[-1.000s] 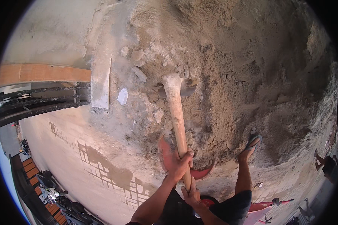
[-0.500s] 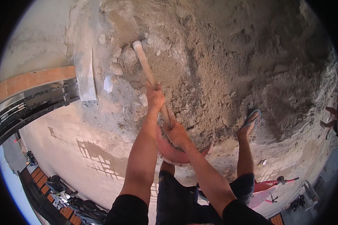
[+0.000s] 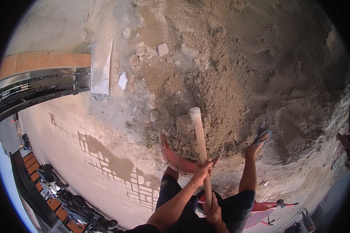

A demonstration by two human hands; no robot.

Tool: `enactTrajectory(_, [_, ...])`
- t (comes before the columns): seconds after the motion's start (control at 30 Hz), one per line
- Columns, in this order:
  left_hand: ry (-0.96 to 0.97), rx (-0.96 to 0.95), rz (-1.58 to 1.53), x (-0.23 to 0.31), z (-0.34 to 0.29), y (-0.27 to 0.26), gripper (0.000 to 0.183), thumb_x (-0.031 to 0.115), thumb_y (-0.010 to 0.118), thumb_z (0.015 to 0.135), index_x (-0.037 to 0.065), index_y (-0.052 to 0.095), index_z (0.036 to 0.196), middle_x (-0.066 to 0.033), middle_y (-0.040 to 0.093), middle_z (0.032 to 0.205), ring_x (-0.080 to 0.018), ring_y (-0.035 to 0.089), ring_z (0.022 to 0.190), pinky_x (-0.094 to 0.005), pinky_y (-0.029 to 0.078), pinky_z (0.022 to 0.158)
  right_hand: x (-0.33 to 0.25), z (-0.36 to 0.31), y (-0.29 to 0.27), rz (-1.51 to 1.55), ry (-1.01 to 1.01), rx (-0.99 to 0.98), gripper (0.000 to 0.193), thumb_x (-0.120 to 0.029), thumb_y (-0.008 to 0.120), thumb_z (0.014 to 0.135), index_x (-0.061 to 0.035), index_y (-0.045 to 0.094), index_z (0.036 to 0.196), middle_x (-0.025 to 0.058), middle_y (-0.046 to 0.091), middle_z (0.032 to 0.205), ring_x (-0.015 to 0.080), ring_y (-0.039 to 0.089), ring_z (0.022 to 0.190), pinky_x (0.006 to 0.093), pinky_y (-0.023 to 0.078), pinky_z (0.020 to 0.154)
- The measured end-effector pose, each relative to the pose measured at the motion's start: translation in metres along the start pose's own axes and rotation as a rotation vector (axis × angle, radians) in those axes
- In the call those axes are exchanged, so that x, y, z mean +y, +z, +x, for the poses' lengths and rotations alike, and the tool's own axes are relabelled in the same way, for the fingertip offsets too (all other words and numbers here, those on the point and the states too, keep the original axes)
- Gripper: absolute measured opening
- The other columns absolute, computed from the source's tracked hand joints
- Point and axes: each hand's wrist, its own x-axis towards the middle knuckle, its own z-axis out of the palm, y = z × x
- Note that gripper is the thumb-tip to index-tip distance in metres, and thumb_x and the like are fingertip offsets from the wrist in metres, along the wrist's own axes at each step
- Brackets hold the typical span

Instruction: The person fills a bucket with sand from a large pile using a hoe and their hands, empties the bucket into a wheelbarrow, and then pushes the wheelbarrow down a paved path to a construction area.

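Observation:
A long wooden handle with a pale rounded end, which looks like a hoe (image 3: 200, 134), runs from the soil down between my legs. My left hand (image 3: 203, 171) wraps around its middle. Lower down, my right hand (image 3: 213, 213) is closed around the same handle. What seems to be the soil-coated blade sits under the far end, hard to tell from the dirt. Beneath the handle, in front of my feet, is a shallow red basin (image 3: 179, 163) with grey-brown soil at its far side. The soil pile (image 3: 237, 89) spreads ahead and to the right.
My sandalled right foot (image 3: 258, 143) stands at the pile's edge. Farther left lie a pale board (image 3: 102, 70), a white fragment (image 3: 123, 80) and a stone chunk (image 3: 163, 49). An orange beam (image 3: 46, 60) tops a dark frame. Parked motorbikes (image 3: 77, 209) stand at lower left, a red-pink object (image 3: 260, 211) at lower right.
Both hands have drawn the hoe back toward my body and to the right. Its far end has come from the stones to near the basin.

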Motion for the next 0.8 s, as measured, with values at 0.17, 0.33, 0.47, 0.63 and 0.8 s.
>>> enactTrajectory(0.17, [0.208, 0.009, 0.04, 0.053, -0.031, 0.008, 0.028, 0.011, 0.064, 0.086, 0.005, 0.049, 0.108, -0.0019, 0.051, 0.069, -0.0122, 0.053, 0.049, -0.029, 0.046, 0.043, -0.021, 0.005, 0.018, 0.024, -0.068, 0.009, 0.075, -0.011, 0.065, 0.086, -0.0015, 0.024, 0.149, 0.0175, 0.065, 0.101, 0.0222, 0.066, 0.078, 0.0349, 0.055, 0.071])
enactTrajectory(0.33, [0.751, 0.215, 0.296, 0.251, -0.006, 0.001, 0.022, 0.009, 0.058, 0.093, 0.008, 0.044, 0.109, -0.0044, 0.051, 0.08, -0.0107, 0.052, 0.051, -0.0278, 0.044, 0.042, -0.169, 0.177, 0.056, 0.548, -0.066, -0.423, 0.077, -0.002, 0.057, 0.091, -0.0146, 0.014, 0.153, 0.0057, 0.056, 0.092, 0.0102, 0.053, 0.053, 0.0268, 0.048, 0.047])
enactTrajectory(0.47, [0.775, 0.434, 0.441, 0.338, 0.077, -0.055, 0.027, 0.011, 0.062, 0.089, 0.006, 0.043, 0.107, -0.0044, 0.05, 0.078, -0.0133, 0.05, 0.049, -0.0316, 0.043, 0.04, -0.257, 0.27, 0.078, 0.504, -0.077, -0.51, 0.074, -0.009, 0.059, 0.092, -0.0135, 0.018, 0.153, 0.0023, 0.052, 0.07, 0.0112, 0.05, 0.051, 0.0301, 0.048, 0.045])
enactTrajectory(0.63, [0.473, 0.397, 0.485, 0.215, 0.134, -0.047, 0.016, 0.01, 0.06, 0.088, 0.003, 0.051, 0.098, -0.0035, 0.046, 0.068, -0.0154, 0.05, 0.051, -0.0346, 0.044, 0.045, -0.13, 0.251, 0.052, 0.598, -0.01, -0.379, 0.075, -0.008, 0.058, 0.092, -0.0126, 0.015, 0.153, 0.0027, 0.052, 0.07, 0.0124, 0.053, 0.052, 0.0306, 0.049, 0.044])
enactTrajectory(0.8, [0.246, 0.095, 0.612, 0.112, 0.088, 0.019, 0.038, 0.003, 0.057, 0.088, 0.007, 0.031, 0.115, -0.0067, 0.046, 0.078, -0.0171, 0.049, 0.055, -0.0351, 0.041, 0.043, -0.066, 0.159, 0.022, 0.855, 0.053, -0.192, 0.073, -0.006, 0.053, 0.093, -0.0109, 0.011, 0.153, 0.0039, 0.053, 0.072, 0.012, 0.055, 0.053, 0.0305, 0.054, 0.048])
